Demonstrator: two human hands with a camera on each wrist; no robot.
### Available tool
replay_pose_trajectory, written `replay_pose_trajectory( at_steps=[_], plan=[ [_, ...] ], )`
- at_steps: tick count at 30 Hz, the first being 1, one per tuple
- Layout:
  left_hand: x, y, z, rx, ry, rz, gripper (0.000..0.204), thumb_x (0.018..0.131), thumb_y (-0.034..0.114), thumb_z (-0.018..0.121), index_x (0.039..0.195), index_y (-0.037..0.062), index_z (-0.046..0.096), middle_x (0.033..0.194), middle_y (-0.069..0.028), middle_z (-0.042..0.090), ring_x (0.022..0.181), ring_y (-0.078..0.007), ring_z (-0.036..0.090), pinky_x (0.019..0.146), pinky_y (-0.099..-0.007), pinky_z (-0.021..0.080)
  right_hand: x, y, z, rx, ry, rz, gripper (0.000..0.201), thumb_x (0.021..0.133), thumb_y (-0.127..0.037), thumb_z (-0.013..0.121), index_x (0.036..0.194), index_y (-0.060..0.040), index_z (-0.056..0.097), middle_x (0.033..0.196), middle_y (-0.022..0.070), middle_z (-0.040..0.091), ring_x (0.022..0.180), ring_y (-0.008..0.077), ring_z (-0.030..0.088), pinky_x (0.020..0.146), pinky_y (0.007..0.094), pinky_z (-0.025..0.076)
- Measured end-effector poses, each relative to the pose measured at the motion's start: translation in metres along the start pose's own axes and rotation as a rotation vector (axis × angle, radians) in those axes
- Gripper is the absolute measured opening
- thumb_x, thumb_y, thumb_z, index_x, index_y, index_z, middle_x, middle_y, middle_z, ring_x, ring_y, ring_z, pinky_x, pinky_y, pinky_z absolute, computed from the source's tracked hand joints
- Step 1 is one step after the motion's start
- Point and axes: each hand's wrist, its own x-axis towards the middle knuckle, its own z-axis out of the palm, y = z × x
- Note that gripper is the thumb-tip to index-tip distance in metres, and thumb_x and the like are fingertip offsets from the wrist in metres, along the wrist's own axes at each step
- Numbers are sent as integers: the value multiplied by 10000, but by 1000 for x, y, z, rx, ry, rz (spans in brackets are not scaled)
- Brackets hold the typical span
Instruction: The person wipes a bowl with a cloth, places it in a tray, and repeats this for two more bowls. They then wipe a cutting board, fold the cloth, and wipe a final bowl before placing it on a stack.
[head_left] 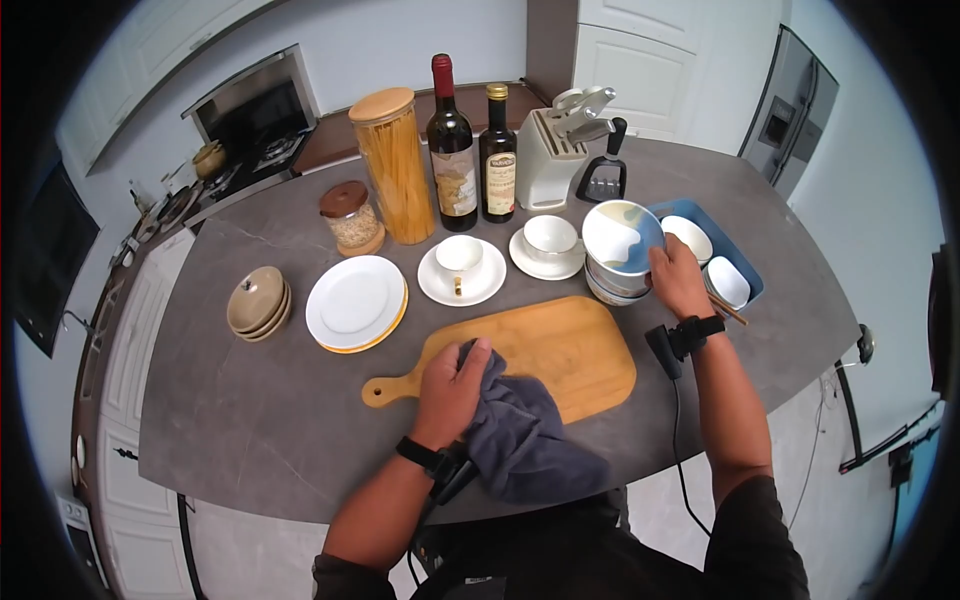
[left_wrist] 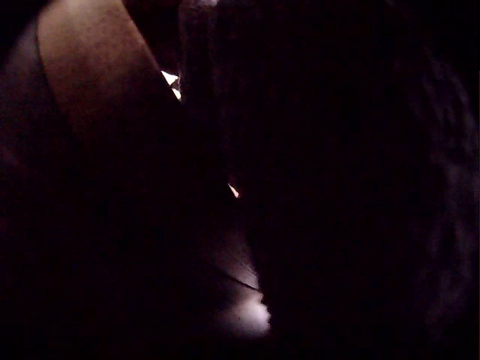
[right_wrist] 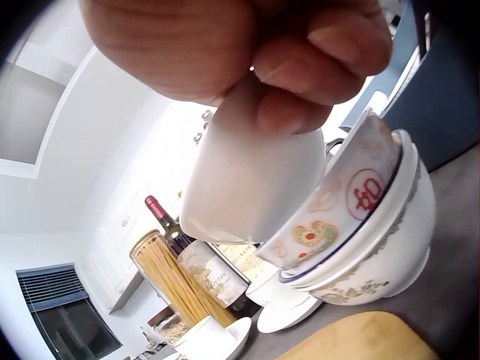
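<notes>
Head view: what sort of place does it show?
Most likely a home kitchen: a stove at the left, a refrigerator at the right, and a knife block on the grey table.

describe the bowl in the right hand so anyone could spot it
On the grey table, find the wooden cutting board. Beyond its far right corner, the right hand grips a tilted bowl above stacked bowls. Blue and yellowish patches inside distinguish it from the white bowl nearby.
</notes>
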Motion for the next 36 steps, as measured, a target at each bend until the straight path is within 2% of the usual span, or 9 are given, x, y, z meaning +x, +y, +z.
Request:
replay_pose_trajectory(
  at_steps=[4, 7, 14, 17, 19, 26, 28, 31, 36],
  plan=[
    [1, -7, 0, 5, -6, 6, 473, 1100, 379, 703, 872, -33, 659, 762, -49, 654, 732, -100, 558, 674, -336, 487, 10, 30, 6, -208, 39, -8, 327, 1011, -222, 572, 1025, 94, 655, 879, 341, 721, 903, 526, 728, 859, 562, 561],
    [2, -13, 0, 16, -13, 23, 473, 1093, 375, 714, 872, -39, 655, 765, -70, 664, 729, -111, 561, 677, -350, 493, 9, 35, 5, -244, 35, 14, 345, 997, -231, 591, 1009, 106, 668, 955, 390, 705, 1013, 566, 693, 914, 591, 540],
    [0, -12, 3, -2, -6, 43, 473, 1080, 369, 730, 862, -41, 641, 761, -95, 663, 720, -133, 571, 673, -368, 493, 5, 35, -3, -334, 13, 7, 373, 996, -238, 600, 986, 118, 710, 1001, 414, 697, 1034, 559, 700, 915, 578, 547],
    [1, -16, 2, 35, -15, 44, 462, 1070, 364, 742, 862, -36, 641, 763, -96, 663, 722, -136, 577, 676, -367, 497, 1, 31, -5, -328, 0, 21, 392, 1009, -260, 603, 966, 111, 723, 926, 372, 724, 982, 521, 735, 901, 553, 562],
    [1, -18, 2, 24, -21, 40, 455, 1066, 359, 747, 863, -35, 642, 764, -94, 664, 724, -135, 580, 679, -366, 499, 1, 28, -8, -226, -93, 141, 412, 1023, -288, 609, 946, 98, 730, 841, 306, 748, 916, 469, 767, 891, 525, 573],
    [0, -11, 1, 57, -30, 33, 436, 1057, 342, 758, 871, -36, 648, 773, -86, 678, 731, -134, 590, 683, -364, 504, -1, 12, -18, -243, -113, 146, 466, 1052, -349, 618, 967, 88, 753, 754, 235, 756, 849, 418, 784, 871, 497, 587],
    [-2, -7, 1, 55, -29, 34, 432, 1056, 343, 760, 881, -37, 655, 779, -90, 683, 732, -138, 596, 686, -364, 507, -3, 6, -28, -354, -93, 65, 455, 1051, -370, 653, 1013, 66, 774, 720, 195, 757, 800, 371, 789, 825, 481, 592],
    [0, -13, 1, 64, -30, 30, 420, 1053, 341, 761, 902, -39, 668, 789, -95, 693, 734, -148, 608, 694, -364, 512, -5, -26, -58, -338, 0, 24, 414, 1032, -368, 700, 1025, 35, 790, 709, 165, 758, 748, 333, 784, 780, 460, 591],
    [-1, -5, 3, 56, -26, 24, 397, 1051, 330, 759, 932, -41, 686, 801, -102, 702, 732, -163, 622, 709, -365, 520, 39, -35, -114, -460, 22, 4, 326, 979, -318, 749, 973, 4, 802, 730, 151, 765, 734, 330, 775, 762, 447, 588]
  ],
)
